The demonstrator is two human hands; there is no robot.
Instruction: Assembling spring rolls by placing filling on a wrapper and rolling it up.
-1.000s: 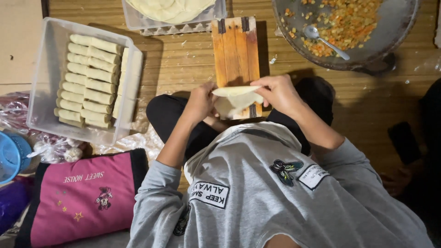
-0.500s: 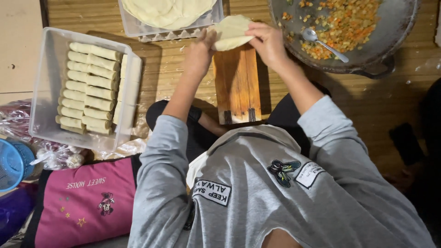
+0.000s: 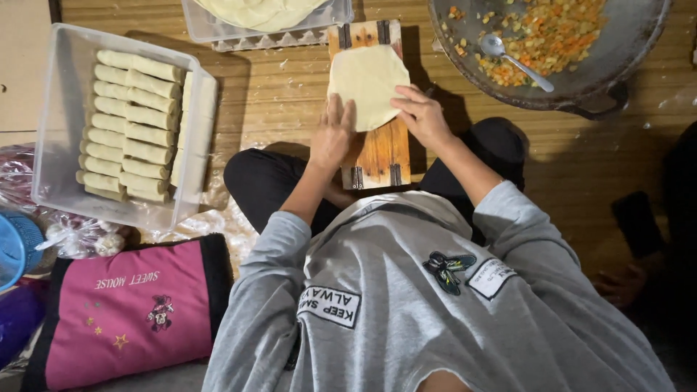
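Observation:
A round pale dough wrapper lies flat on a wooden board in front of my crossed legs. My left hand rests palm down on the wrapper's near left edge with its fingers stretched out. My right hand touches the near right edge with thumb and fingertips. Neither hand grips anything.
A clear tub of several finished rolls stands at the left. A tray of stacked wrappers sits beyond the board. At the upper right is a dark pan of chopped filling with a spoon. A pink pouch lies at the lower left.
Both hands lifted a folded wrapper off the board, carried it up toward the wrapper tray, and have now spread a round wrapper flat on the board.

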